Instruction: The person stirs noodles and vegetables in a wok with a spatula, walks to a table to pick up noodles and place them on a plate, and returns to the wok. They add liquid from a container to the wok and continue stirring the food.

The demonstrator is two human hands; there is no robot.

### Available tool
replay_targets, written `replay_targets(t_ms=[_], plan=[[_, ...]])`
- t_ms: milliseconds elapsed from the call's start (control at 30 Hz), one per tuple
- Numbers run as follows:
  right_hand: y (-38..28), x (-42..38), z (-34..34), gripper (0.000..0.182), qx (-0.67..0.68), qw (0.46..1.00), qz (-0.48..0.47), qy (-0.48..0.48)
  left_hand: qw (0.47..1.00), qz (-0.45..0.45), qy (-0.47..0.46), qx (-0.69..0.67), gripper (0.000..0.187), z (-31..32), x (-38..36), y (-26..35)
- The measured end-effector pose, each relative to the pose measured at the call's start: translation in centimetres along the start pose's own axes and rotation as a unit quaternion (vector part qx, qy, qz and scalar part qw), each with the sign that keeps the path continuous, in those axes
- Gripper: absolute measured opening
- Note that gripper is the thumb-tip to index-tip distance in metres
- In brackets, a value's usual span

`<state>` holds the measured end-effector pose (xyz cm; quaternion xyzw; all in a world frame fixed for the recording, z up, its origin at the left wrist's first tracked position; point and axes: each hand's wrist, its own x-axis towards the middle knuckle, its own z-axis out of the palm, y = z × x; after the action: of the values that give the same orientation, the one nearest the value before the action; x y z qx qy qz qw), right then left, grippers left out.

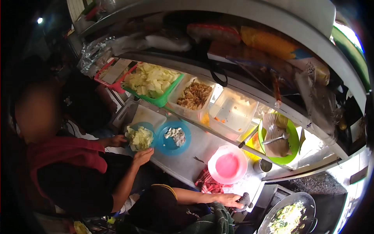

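Note:
My left hand (230, 200) reaches out from a black sleeve with yellow trim, its fingers closed around a bunched dark grey cloth (245, 202). To the right of it sits a wok (268, 223) holding chopped greens and pale, egg-like bits (288, 217). Whether the cloth touches the wok or its near handle, I cannot make out. A red checked cloth (208, 182) lies on the counter just above my forearm, beside a pink bowl (241, 170). My right hand is outside the picture.
At left a co-worker holds a blue dish of cut cabbage (140, 137). A blue plate (161, 147) bears garlic and shallots. Behind stand a green basket (167, 99), a tub of brown shreds (193, 95), a clear tub (235, 110) and a green bowl (295, 140). A shelf (249, 80) overhangs them.

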<state>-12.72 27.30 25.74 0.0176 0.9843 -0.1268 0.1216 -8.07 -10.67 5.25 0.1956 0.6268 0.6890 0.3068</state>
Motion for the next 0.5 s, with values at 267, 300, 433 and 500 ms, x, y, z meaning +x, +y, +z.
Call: replay_targets(t_ms=[267,300,433,500], plan=[[1.4,-1.1,-0.1,0.018,-0.006,1.0,0.025,0.011,1.0,0.005,-0.011,-0.007,0.046,1.2,0.9,-2.5],[1.6,-1.2,-0.1,0.017,-0.009,1.0,0.025,0.016,0.999,-0.03,-0.008,0.029,0.044,0.8,0.8,-2.5],[1.9,-1.3,0.6,0.014,-0.029,0.999,0.01,0.042,0.999,-0.02,-0.024,-0.021,0.04,1.7,1.9,-2.8],[2.0,-1.1,1.4,0.012,-0.04,0.998,-0.001,0.056,0.985,0.048,-0.073,-0.148,0.041,2.7,2.5,-1.5]])
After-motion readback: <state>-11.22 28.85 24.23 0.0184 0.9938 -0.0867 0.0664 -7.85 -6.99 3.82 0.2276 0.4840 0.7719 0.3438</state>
